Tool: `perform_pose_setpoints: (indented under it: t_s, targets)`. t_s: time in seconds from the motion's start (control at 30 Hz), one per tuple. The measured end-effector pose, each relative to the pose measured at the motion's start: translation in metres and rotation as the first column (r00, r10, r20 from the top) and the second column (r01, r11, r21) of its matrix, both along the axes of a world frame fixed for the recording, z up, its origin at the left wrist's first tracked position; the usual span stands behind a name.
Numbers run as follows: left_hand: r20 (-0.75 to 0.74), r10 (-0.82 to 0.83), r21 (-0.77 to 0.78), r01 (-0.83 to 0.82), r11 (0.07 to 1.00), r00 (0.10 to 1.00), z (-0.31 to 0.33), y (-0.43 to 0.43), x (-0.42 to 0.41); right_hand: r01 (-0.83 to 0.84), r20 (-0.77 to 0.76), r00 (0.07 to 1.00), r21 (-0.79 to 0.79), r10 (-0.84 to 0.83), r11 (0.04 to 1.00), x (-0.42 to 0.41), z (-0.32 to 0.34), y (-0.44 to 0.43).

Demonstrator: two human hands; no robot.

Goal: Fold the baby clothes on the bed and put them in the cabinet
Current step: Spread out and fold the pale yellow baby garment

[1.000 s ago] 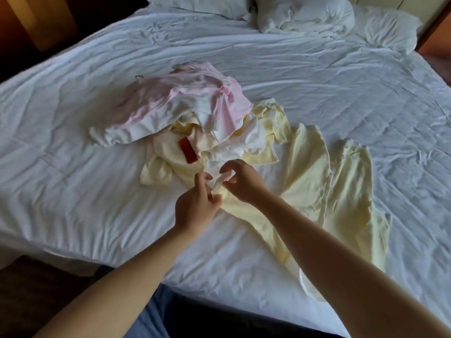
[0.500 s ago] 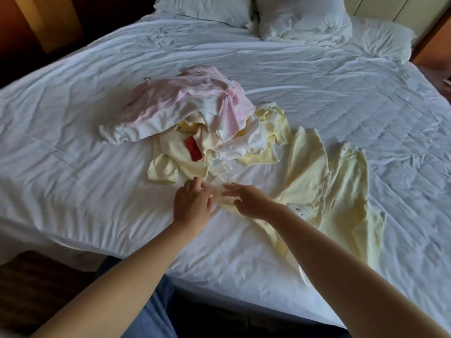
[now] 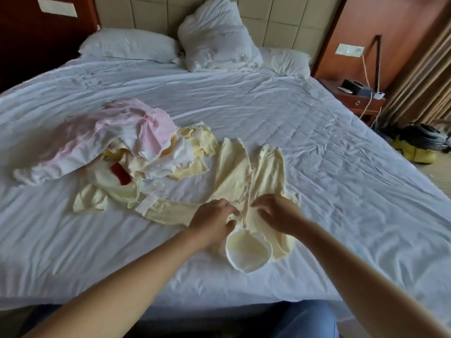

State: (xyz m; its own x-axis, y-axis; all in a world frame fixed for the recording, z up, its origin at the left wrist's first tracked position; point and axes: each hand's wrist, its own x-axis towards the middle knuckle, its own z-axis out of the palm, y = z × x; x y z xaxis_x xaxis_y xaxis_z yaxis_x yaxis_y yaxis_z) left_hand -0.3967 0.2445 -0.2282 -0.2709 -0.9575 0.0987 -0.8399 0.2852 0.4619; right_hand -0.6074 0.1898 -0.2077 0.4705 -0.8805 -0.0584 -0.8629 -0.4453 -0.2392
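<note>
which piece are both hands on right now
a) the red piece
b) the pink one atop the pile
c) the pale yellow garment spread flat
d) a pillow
c: the left hand and right hand both touch the pale yellow garment at its middle, beside the pile.

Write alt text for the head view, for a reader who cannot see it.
A person's left hand pinches and right hand touches the front of a pale yellow baby garment spread flat on a white bed. A heap of pink, white and yellow baby clothes lies to its left, and pillows sit at the headboard.
</note>
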Motion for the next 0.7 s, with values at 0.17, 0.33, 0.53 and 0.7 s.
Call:
perform_pose_setpoints:
  t_s: [0.17, 0.33, 0.53, 0.7]
  targets:
    - [0.064, -0.168, 0.049, 0.165, 0.985, 0.984, 0.008, -0.009, -0.069, 0.187, -0.011, 0.982, 0.003, -0.187, 0.982, -0.078, -0.006, 0.009]
    - [0.071, -0.264, 0.122, 0.254, 0.959, 0.962, 0.005, -0.015, -0.118, 0.240, -0.012, 0.971, 0.030, -0.240, 0.970, -0.114, -0.015, 0.008]
    - [0.190, -0.358, 0.335, 0.283, 0.899, 0.914, -0.011, -0.023, -0.152, 0.188, -0.063, 0.981, 0.068, -0.184, 0.980, -0.132, -0.023, -0.009]
    - [0.218, -0.301, 0.347, 0.215, 0.913, 0.928, -0.025, -0.037, -0.157, 0.167, -0.065, 0.985, 0.117, -0.160, 0.979, -0.137, -0.034, -0.030]
